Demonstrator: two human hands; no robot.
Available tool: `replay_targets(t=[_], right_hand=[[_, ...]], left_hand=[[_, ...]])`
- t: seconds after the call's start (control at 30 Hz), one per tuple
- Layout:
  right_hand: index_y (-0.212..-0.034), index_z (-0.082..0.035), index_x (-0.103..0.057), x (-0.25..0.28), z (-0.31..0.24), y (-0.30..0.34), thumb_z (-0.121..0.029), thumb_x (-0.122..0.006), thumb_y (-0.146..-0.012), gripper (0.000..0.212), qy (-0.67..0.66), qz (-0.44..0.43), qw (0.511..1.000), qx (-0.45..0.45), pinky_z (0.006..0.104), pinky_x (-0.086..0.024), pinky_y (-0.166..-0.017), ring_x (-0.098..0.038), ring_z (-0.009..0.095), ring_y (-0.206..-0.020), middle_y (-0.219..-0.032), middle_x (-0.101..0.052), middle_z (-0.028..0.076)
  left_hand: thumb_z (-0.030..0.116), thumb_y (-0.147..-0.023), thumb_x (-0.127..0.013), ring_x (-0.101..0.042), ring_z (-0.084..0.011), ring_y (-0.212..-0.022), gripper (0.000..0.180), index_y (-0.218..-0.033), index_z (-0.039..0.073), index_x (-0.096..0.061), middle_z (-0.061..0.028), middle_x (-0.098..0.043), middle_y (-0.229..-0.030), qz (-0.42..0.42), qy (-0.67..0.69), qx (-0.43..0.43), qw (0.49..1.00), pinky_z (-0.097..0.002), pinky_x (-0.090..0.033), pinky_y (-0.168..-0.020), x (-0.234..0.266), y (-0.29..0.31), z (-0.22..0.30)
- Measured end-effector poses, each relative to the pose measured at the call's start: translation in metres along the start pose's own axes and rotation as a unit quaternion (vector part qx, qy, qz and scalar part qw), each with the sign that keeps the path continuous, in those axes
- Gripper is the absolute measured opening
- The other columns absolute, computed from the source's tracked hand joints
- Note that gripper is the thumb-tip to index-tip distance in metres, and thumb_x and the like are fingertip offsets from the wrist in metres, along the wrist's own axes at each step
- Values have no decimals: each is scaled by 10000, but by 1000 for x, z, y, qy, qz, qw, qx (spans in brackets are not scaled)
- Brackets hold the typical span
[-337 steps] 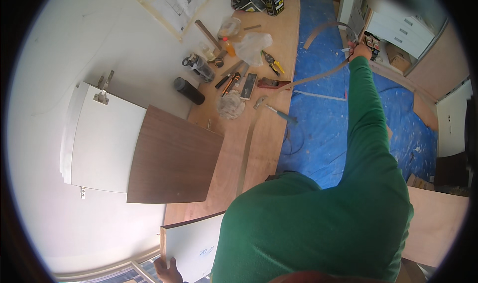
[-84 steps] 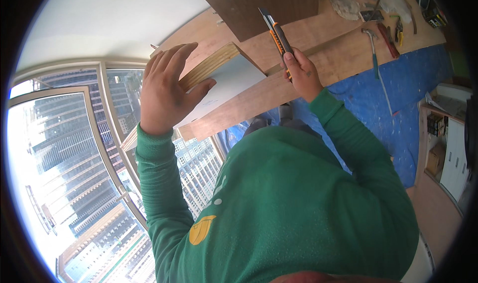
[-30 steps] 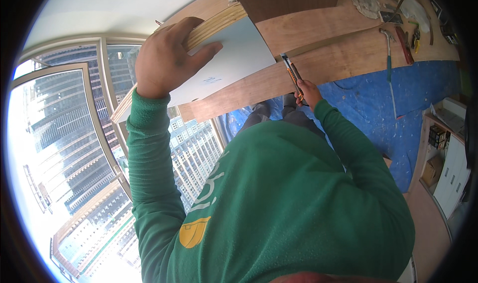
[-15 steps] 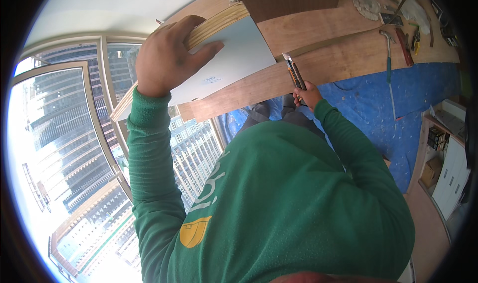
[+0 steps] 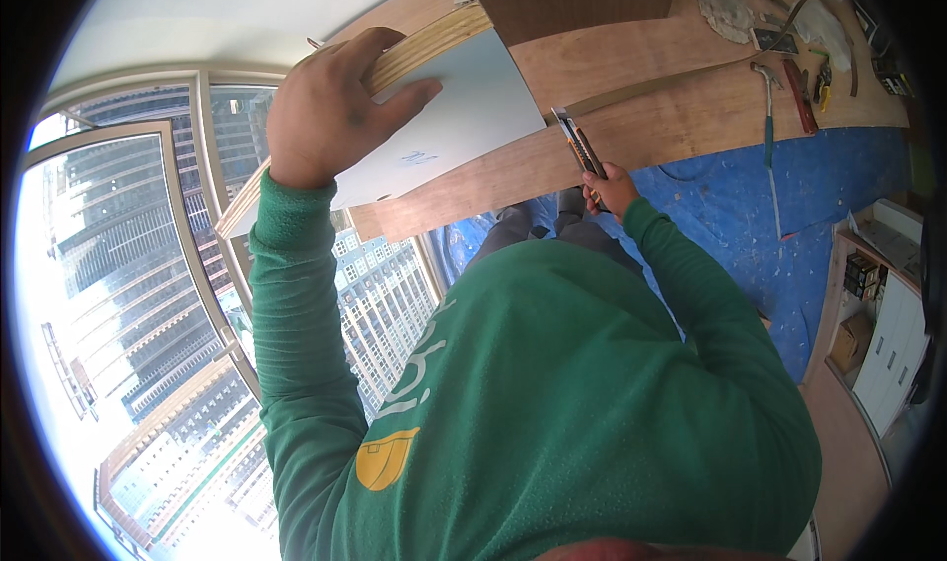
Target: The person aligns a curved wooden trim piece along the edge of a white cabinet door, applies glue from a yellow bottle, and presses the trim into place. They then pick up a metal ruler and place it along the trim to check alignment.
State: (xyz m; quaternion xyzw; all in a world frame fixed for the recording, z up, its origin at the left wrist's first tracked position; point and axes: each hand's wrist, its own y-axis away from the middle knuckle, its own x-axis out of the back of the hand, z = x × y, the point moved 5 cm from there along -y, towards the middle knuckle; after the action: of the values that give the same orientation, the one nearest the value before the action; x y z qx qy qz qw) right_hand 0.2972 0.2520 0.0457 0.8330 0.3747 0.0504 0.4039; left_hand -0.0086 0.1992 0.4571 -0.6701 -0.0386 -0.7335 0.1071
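Your left hand [image 5: 335,112] has its grip spanning the layered edge of a white-faced plywood board [image 5: 478,102], thumb on the white face. Your right hand's [image 5: 614,188] grip is wrapped around a snap-off utility knife [image 5: 582,149], its blade end near the board's corner and the brown strip [image 5: 646,88] along the worktop [image 5: 557,58]. A claw hammer [image 5: 768,117] lies farther right.

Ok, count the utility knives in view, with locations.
1: the orange-and-black utility knife in the right grip, blade near a corner of the white board. More may be hidden among the tools at the right of the workbench.
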Motion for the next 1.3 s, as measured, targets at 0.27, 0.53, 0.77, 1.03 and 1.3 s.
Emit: replay_targets(t=[0.27, 0.53, 0.77, 1.03, 1.3], right_hand=[[-1085, -43, -613, 5, -3, -2, -269, -654, -1046, 233, -19, 6, 1000, -14, 317, -508, -482, -610, 148, -552, -766, -628, 65], [-1091, -39, -606, 4, 5, -7, -280, -630, -1064, 244, 51, 24, 998, 10, 313, -511, -473, -603, 131, -529, -765, -633, 43], [-1095, -32, -636, 8, 1, -4, -363, -572, -1086, 338, 161, 65, 984, 36, 373, -533, -549, -637, 197, -566, -776, -659, 93], [-1194, -11, -645, 8, 30, -14, -296, -566, -1062, 324, 254, 125, 947, 153, 509, -499, -907, -631, 477, -1057, -1090, -677, 269], [-1402, 41, -585, -11, 41, -24, -261, -555, -1073, 447, 286, 157, 921, 212, 475, -474, -1063, -599, 452, -1239, -1311, -635, 294]], left_hand=[[507, -837, -812, -729, -294, -653, 515, -1147, 103, -738, -110, -691, -694, 13, -7, -3, 1000, -423, -580, -626, -2, -3, -2], [492, -818, -836, -705, -288, -623, 512, -1147, 110, -746, -97, -662, -666, 13, -11, 1, 1000, -419, -559, -600, -2, -4, -5], [470, -812, -843, -690, -262, -624, 527, -1164, 90, -746, -94, -659, -674, 13, 3, 9, 1000, -396, -541, -600, -6, -3, -2], [397, -806, -856, -665, -236, -615, 489, -1141, 60, -742, -92, -659, -682, 2, -15, -13, 1000, -382, -524, -615, -6, 7, 14], [349, -791, -872, -675, -237, -624, 456, -1129, 72, -742, -103, -684, -712, -2, -7, -14, 1000, -378, -533, -621, -8, 12, 23]])
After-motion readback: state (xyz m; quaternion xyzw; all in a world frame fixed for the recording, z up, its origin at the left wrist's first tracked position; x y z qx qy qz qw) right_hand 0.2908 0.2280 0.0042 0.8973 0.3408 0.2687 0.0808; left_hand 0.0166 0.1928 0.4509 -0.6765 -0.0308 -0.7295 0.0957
